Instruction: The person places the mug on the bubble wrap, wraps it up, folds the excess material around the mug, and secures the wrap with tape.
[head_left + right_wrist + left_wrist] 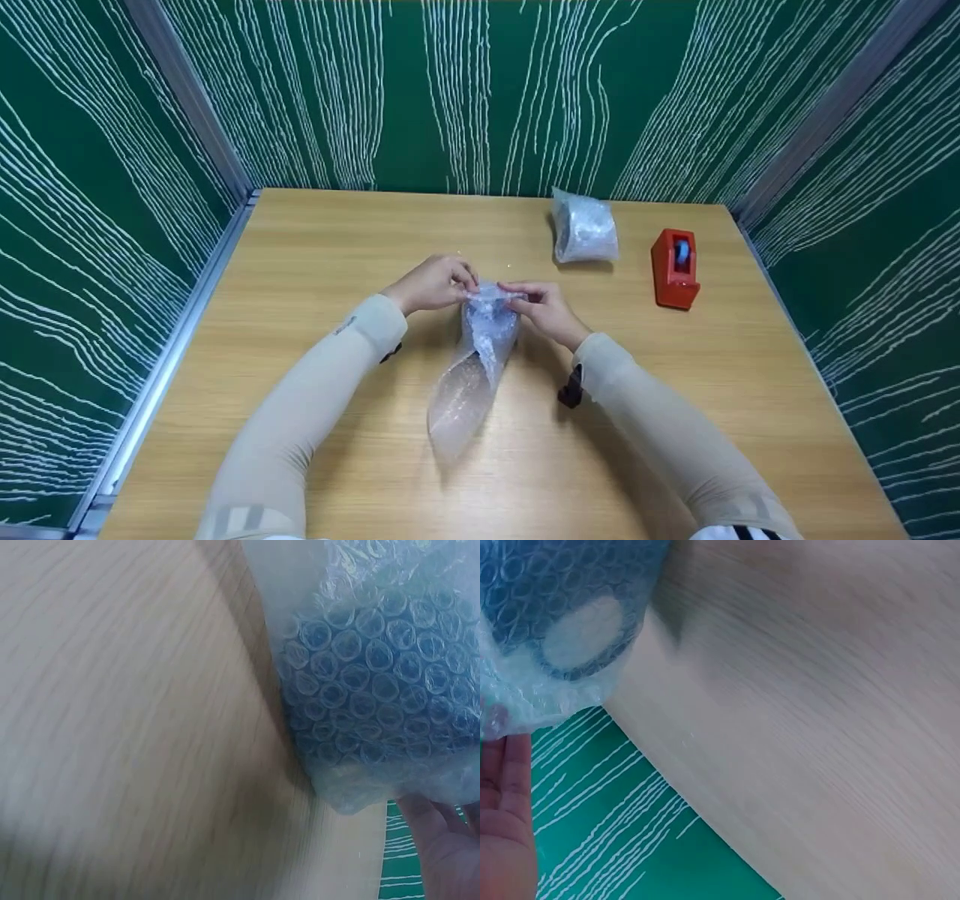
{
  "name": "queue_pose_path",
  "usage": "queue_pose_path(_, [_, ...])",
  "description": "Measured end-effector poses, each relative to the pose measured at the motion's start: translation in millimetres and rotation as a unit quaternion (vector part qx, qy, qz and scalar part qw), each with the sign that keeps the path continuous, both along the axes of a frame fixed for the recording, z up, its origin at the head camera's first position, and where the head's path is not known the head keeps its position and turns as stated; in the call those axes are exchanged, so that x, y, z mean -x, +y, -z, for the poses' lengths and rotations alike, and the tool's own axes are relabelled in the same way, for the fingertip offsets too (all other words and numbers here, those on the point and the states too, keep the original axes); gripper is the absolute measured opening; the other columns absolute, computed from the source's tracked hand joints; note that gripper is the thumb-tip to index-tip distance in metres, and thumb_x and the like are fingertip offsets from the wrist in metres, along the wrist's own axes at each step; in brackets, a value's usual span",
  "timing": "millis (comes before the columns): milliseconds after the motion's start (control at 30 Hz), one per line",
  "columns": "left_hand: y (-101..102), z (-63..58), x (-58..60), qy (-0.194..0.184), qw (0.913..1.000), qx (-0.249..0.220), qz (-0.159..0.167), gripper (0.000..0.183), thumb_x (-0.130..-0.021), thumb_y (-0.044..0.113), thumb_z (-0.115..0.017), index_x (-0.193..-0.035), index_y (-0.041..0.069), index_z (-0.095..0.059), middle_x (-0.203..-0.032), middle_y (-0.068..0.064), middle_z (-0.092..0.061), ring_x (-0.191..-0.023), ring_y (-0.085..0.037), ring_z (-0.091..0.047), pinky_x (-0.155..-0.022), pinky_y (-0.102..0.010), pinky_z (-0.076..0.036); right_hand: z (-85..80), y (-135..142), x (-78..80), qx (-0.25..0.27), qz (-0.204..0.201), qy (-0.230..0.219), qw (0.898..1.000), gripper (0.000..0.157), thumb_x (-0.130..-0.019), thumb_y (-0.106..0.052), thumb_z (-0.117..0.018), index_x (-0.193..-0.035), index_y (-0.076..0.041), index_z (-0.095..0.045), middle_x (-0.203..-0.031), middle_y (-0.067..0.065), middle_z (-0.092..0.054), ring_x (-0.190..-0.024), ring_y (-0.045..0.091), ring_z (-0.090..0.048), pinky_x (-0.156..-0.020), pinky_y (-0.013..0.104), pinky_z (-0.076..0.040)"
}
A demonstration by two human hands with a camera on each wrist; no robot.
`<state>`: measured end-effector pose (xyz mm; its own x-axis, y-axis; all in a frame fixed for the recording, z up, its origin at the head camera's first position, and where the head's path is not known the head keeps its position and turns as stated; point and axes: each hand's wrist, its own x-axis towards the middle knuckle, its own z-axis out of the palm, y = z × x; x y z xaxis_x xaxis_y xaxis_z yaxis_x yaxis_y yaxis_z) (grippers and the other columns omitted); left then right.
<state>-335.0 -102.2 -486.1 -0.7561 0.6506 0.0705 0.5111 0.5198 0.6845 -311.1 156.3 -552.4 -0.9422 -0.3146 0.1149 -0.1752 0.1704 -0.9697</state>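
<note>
A sheet of bubble wrap (491, 319) lies around a bluish object in the middle of the table, its loose tail trailing toward the person. My left hand (437, 283) pinches the far left corner of the wrap between thumb and fingers. At the far right corner, my right hand (551, 307) pinches the wrap too. Through the plastic (510, 630), the left wrist view gives a dark blue shape with a pale oval patch; what it is I cannot tell. Rows of bubbles (375, 682) cover its side in the right wrist view.
A second bubble-wrapped bundle (589, 231) stands at the back right of the wooden table (337, 240). Right of it is a red tape dispenser (673, 270) with a blue roll. Green walls (405, 97) with white wavy lines enclose the table on three sides.
</note>
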Motion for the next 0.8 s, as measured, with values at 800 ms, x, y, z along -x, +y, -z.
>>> queue_pose_path(800, [-2, 9.8, -17.6, -0.02, 0.9972, 0.067, 0.025, 0.028, -0.106, 0.025, -0.072, -0.13, 0.013, -0.079, -0.16, -0.002, -0.061, -0.156, -0.027, -0.05, -0.132, -0.048, -0.036, -14.2, 5, -1.8, -0.035, -0.033, -0.035, 0.998, 0.039, -0.099, -0.002, -0.074, -0.137, 0.006, -0.068, -0.145, 0.027, -0.067, -0.126, 0.026, -0.07, -0.101, 0.019, -0.057])
